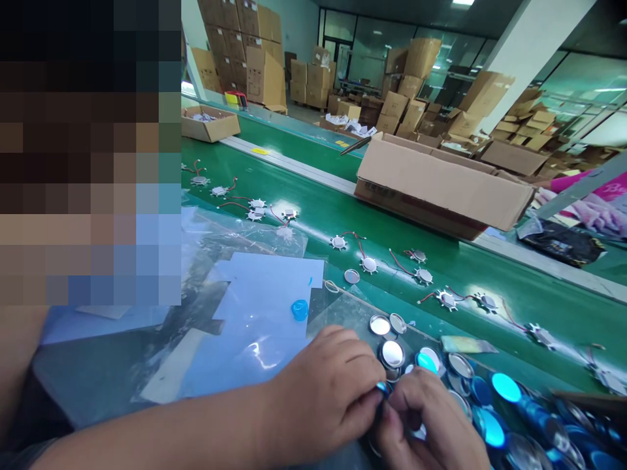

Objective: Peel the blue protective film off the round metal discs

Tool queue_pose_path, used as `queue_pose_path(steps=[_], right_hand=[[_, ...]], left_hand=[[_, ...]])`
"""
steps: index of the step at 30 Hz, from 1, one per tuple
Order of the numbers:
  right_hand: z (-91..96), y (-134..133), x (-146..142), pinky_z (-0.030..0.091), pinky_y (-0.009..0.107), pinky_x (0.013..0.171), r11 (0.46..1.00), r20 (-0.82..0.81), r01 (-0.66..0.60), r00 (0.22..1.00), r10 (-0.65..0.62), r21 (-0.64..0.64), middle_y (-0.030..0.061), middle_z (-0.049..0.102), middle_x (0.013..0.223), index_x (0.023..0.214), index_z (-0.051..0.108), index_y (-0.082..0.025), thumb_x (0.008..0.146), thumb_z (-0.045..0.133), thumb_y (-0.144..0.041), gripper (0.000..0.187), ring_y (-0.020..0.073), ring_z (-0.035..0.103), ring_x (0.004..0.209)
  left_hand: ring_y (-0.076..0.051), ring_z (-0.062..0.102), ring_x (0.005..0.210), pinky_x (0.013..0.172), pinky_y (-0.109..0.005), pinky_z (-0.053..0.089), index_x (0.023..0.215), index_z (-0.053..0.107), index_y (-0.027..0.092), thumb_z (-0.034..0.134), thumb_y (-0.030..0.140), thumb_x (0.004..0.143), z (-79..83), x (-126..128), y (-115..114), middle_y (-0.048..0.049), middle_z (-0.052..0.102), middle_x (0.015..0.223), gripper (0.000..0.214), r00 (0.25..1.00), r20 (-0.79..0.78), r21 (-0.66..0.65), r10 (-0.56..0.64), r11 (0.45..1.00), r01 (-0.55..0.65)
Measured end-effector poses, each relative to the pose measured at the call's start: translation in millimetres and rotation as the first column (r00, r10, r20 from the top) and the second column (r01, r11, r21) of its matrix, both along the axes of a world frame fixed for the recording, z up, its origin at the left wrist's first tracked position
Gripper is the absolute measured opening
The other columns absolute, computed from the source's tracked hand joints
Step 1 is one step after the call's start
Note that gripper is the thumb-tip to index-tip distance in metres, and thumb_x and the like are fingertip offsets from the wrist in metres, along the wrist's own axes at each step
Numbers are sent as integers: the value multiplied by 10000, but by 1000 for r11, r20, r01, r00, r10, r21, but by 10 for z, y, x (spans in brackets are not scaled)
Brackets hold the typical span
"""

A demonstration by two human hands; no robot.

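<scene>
My left hand (337, 382) reaches in from the left with its fingers curled closed, and my right hand (431, 421) meets it fingertip to fingertip. Between them a small shiny blue piece (382, 389) shows, pinched by both hands; the rest of it is hidden by the fingers. Right behind the hands lie round metal caps (392, 353), some silver and some covered in blue. More blue caps (507, 387) are heaped to the right of my right hand. A crumpled bit of blue film (300, 310) rests on white sheets (269, 281) to the left.
Beyond the table runs a green conveyor belt (313, 232) carrying several metal discs with red wires (369, 264). An open cardboard box (441, 189) stands across it. Another person's arm (588, 209) shows at far right. A pixelated patch hides the upper left.
</scene>
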State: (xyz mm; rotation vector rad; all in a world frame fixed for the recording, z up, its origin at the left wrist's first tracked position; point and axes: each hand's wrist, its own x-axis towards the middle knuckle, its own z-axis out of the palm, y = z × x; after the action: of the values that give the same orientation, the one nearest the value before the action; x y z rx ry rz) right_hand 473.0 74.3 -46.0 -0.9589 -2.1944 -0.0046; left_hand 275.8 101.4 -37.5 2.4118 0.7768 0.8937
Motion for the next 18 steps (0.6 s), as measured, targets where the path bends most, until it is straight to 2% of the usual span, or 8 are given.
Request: queue_pose_path(steps=[6,10,12,15,18], right_hand=[[2,21,-98,382,169,623,999,-63,32,997,-31,10,-18,475,650,762,446,-186,786,503,-77,125,61,454,648],[45,17,-95,390,164,623,1000,-89,18,996,-17,2,-20,468,646,757,431,-186,788,483,-70,130,57,450,648],[53,16,-73,423,155,674,1000,-104,30,994,-30,-9,-4,507,719,812,460,-171,784,515,-70,119,52,483,716],[45,28,-40,473,173,795,993,-148,91,986,-79,74,58,570,908,993,525,-123,801,564,-119,195,71,540,913],[29,40,0,476,187,844,988,-76,64,996,-54,138,71,595,973,1056,569,-118,813,606,-120,246,82,548,984]], left_hand=[[-156,490,782,740,-294,333,880,563,147,486,152,892,-5,4,-21,-28,583,815,78,999,18,-134,26,991,-24],[-144,503,771,734,-275,346,892,580,150,518,165,898,25,10,5,-18,588,804,64,998,56,-165,20,986,-11],[-140,517,772,739,-268,358,918,589,155,517,188,923,37,8,29,-18,605,813,80,995,96,-164,18,986,-2],[-135,551,807,764,-260,379,968,601,162,518,209,945,42,3,50,-22,646,872,97,989,148,-163,21,987,3],[-140,562,819,785,-263,392,979,602,161,522,179,927,41,3,41,-32,663,899,98,989,147,-145,12,989,9]])
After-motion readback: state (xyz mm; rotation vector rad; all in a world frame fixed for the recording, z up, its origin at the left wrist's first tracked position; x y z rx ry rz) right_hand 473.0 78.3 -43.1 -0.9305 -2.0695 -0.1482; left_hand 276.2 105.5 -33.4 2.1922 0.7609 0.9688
